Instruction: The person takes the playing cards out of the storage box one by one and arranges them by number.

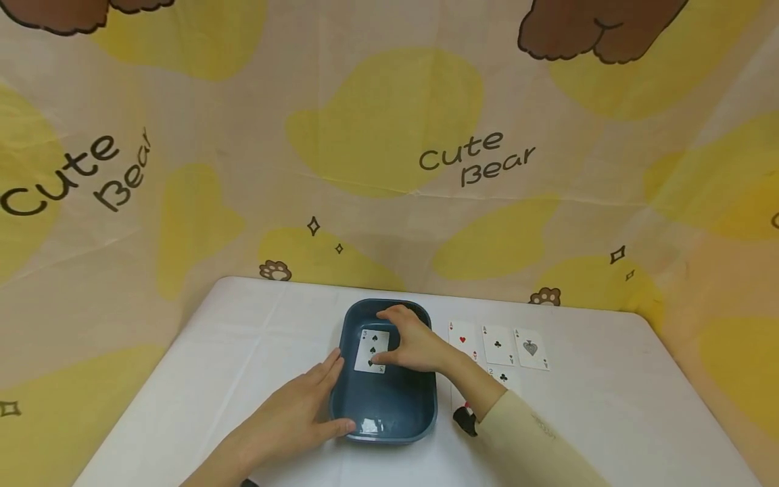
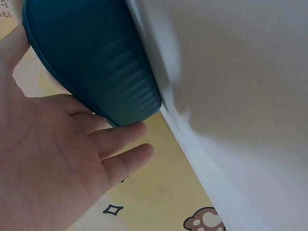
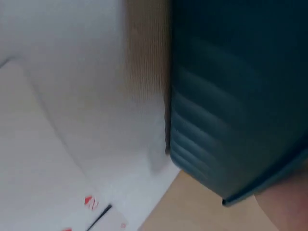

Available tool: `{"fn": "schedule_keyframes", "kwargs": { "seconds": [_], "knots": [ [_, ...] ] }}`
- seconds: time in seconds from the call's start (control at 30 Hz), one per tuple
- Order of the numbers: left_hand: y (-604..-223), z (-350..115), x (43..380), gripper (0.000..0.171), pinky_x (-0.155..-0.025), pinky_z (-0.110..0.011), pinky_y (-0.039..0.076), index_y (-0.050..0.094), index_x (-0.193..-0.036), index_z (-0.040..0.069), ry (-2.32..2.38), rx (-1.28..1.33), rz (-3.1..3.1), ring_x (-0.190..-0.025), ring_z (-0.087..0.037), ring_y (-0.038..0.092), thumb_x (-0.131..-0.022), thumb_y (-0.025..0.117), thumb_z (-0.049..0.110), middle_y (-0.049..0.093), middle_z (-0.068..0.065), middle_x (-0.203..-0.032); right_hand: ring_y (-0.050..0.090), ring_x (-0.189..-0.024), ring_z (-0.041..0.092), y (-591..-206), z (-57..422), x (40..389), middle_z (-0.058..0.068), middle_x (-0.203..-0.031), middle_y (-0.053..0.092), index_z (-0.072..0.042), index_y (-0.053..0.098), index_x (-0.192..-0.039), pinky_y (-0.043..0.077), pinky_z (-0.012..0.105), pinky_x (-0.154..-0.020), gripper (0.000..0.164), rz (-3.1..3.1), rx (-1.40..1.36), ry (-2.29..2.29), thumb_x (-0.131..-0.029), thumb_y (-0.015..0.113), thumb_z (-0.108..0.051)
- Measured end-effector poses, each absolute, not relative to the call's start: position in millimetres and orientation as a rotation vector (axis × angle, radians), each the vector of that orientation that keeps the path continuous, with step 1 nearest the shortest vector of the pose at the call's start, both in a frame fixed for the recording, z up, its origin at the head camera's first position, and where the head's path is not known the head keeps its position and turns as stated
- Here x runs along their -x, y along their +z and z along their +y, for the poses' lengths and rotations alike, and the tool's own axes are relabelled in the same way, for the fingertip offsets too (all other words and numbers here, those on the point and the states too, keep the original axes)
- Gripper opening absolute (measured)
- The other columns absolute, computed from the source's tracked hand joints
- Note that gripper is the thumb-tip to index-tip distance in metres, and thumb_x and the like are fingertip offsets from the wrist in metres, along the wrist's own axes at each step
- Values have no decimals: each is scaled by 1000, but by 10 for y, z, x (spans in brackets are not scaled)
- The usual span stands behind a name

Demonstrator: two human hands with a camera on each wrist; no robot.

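A dark blue tray (image 1: 395, 402) with rounded corners sits on the white-covered table, and a three of spades playing card (image 1: 368, 346) is inside it, face up. My left hand (image 1: 295, 406) rests along the tray's left side, thumb at the near corner and fingers extended at the rim. In the left wrist view those fingers (image 2: 122, 137) reach past the tray's ribbed wall. Over the tray, my right hand (image 1: 420, 343) arches with thumb and fingers spread apart; the thumb overlaps the card's lower part and the fingers reach beyond its upper right corner.
Right of the tray lie an ace of hearts (image 1: 462, 338), an ace of clubs (image 1: 498, 345) and an ace of spades (image 1: 531, 349). A two of clubs (image 1: 503, 376) and another card are partly hidden by the right forearm. Behind the table hangs a yellow patterned cloth (image 1: 389, 122).
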State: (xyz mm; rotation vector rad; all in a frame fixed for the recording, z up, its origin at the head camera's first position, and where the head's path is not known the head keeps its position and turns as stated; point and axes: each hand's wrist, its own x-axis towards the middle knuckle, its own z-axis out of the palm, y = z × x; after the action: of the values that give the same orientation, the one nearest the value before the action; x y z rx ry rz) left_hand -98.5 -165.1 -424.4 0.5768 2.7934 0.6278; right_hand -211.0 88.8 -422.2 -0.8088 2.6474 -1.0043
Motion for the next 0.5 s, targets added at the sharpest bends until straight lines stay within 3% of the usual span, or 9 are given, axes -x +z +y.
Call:
{"fn": "schedule_keyframes", "kwargs": {
  "seconds": [0.27, 0.5],
  "knots": [
    [-4229, -1663, 969, 109, -116, -60, 39, 31, -165, 6, 653, -595, 2788, -151, -38, 37, -88, 67, 74, 23, -5, -173, 42, -142, 37, -4319, 722, 2217, 19, -155, 46, -2, 51, -152, 42, 58, -114, 88, 2626, 790, -940, -81, 89, -35],
    [-4242, -1666, 967, 108, -116, -59, 39, 31, -164, 5, 638, -604, 2802, -151, -37, 37, -89, 66, 74, 24, -7, -173, 48, -131, 35, -4381, 638, 2263, 20, -147, 54, 1, 55, -148, 44, 55, -110, 90, 2653, 781, -809, -75, 93, -34]
  ]
}}
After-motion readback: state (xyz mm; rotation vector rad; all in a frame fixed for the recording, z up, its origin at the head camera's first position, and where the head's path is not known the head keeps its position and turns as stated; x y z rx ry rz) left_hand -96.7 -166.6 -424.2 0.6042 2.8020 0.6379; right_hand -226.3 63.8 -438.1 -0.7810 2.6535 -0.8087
